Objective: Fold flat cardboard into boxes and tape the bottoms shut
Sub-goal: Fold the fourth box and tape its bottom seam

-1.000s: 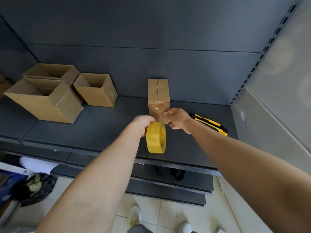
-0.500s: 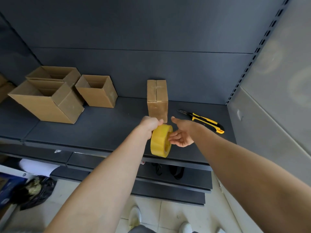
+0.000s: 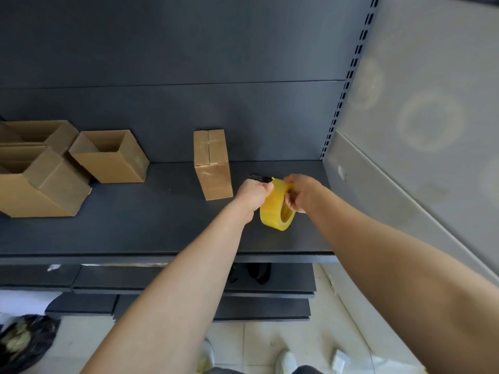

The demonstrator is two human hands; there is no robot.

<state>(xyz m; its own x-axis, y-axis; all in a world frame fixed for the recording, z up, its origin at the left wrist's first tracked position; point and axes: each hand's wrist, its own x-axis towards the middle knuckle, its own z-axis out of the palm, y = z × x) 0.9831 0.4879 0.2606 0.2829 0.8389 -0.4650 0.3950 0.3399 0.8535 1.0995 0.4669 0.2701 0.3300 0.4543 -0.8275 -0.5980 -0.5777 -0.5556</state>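
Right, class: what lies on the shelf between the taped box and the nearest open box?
Nothing: in the head view, only bare dark shelf runs between the taped box and the open box.

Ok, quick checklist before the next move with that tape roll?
1. Yellow tape roll held by left hand and right hand: ok.
2. Tape's loose end lifted: cannot tell.
3. Small brown cardboard box upright on dark grey shelf, top seam taped: ok.
4. Cutter reachable: only a black tip shows behind the hands, cannot tell.
5. Open brown cardboard boxes apart from the hands, at left: ok.
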